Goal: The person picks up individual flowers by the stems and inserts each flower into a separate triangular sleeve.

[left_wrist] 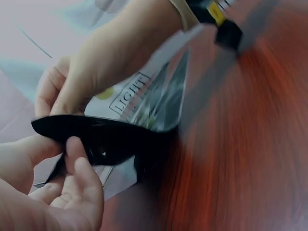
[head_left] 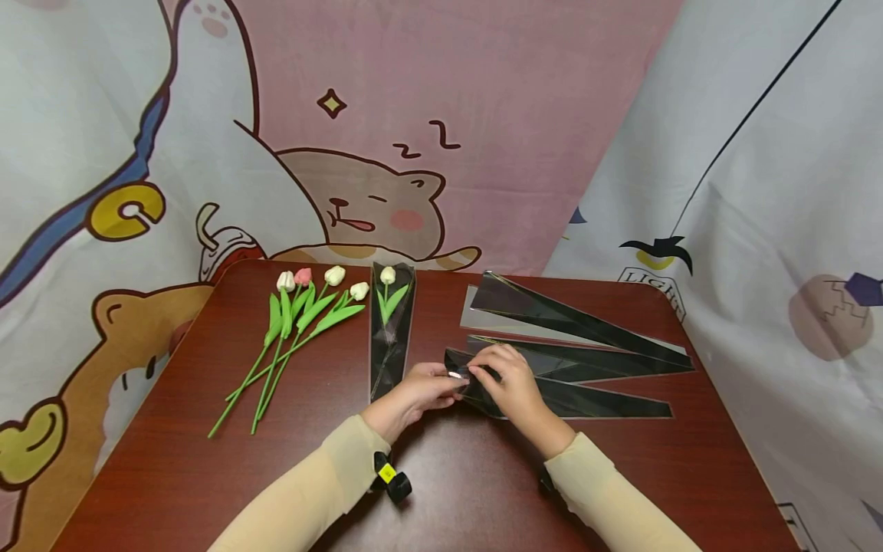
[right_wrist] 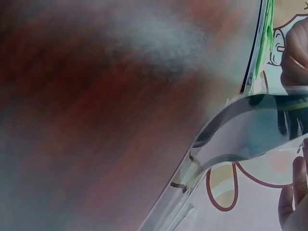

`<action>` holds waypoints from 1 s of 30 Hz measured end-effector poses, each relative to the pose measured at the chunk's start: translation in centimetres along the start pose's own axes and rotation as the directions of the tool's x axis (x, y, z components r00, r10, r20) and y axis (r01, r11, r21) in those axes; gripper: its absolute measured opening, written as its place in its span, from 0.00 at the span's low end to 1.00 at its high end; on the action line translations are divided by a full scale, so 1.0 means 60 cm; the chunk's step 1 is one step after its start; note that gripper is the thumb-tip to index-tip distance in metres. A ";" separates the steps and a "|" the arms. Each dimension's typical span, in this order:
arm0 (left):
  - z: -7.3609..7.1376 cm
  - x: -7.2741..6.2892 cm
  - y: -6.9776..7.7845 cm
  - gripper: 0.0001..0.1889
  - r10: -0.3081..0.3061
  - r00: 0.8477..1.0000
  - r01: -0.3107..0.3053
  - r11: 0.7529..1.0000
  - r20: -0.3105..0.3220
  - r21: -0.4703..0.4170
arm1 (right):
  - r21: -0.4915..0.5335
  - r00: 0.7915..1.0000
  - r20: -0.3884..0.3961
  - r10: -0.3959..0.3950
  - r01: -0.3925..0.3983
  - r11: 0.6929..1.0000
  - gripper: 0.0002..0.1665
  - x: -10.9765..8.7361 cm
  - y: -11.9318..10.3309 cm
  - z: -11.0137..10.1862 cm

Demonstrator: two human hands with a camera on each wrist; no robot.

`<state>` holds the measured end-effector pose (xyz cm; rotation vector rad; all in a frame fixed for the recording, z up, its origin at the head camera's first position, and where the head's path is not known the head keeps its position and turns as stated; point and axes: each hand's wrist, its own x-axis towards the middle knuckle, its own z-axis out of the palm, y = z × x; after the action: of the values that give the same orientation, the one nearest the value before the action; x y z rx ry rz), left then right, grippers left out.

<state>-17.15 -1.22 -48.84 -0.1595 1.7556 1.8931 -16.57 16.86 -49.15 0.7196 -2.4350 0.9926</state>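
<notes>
Both hands work at the wide mouth of a black flower sleeve with a clear side [head_left: 476,395]. My left hand [head_left: 422,389] grips the mouth from the left, its thumb on top. With thumb and fingertips, my right hand [head_left: 513,387] pinches the edge beside it. The left wrist view has the sleeve's dark mouth [left_wrist: 110,139] parted, with left fingertips at the opening. Left of the hands, another sleeve [head_left: 392,353] lies flat with a white tulip [head_left: 388,276] inside. In the right wrist view, the sleeve's shiny film [right_wrist: 250,130] bends past fingers at the right edge.
Several artificial tulips [head_left: 303,310], white and pink with green stems, lie at the left of the brown table [head_left: 441,491]. More black sleeves [head_left: 586,360] are spread on the right, narrow ends pointing right. A cartoon-printed cloth [head_left: 497,138] hangs behind.
</notes>
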 end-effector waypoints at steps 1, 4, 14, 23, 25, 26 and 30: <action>-0.002 0.000 0.001 0.07 0.007 1.000 -0.006 0.999 -0.008 0.043 | -0.002 1.000 0.000 -0.001 0.001 1.000 0.03 0.000 0.000 0.000; -0.007 0.001 0.004 0.08 0.032 0.999 -0.026 0.985 -0.030 0.169 | -0.013 1.000 0.001 -0.005 0.005 1.000 0.03 0.000 -0.002 -0.002; -0.028 0.002 0.012 0.05 0.203 0.979 -0.153 0.830 -0.035 0.536 | -0.015 1.000 0.016 -0.001 0.001 1.000 0.03 0.003 -0.005 -0.008; -0.039 -0.001 0.020 0.13 0.326 0.945 -0.193 0.603 -0.018 0.774 | -0.074 0.998 0.018 -0.053 0.054 0.996 0.02 0.006 -0.010 -0.011; -0.039 -0.001 0.021 0.12 0.332 0.943 -0.202 0.607 -0.014 0.769 | -0.080 0.998 0.012 -0.060 0.061 0.995 0.03 0.007 -0.011 -0.010; -0.038 0.000 0.020 0.11 0.328 0.945 -0.213 0.625 -0.005 0.751 | -0.079 0.998 0.010 -0.061 0.062 0.995 0.03 0.008 -0.011 -0.010; -0.035 0.003 0.013 0.07 0.241 0.969 -0.232 0.818 0.053 0.527 | -0.061 0.996 0.005 -0.090 0.090 0.994 0.05 0.010 -0.012 -0.007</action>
<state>-18.24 -3.14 -48.56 0.2658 2.3266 1.4793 -16.51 16.56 -48.17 0.8017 -2.4012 0.8794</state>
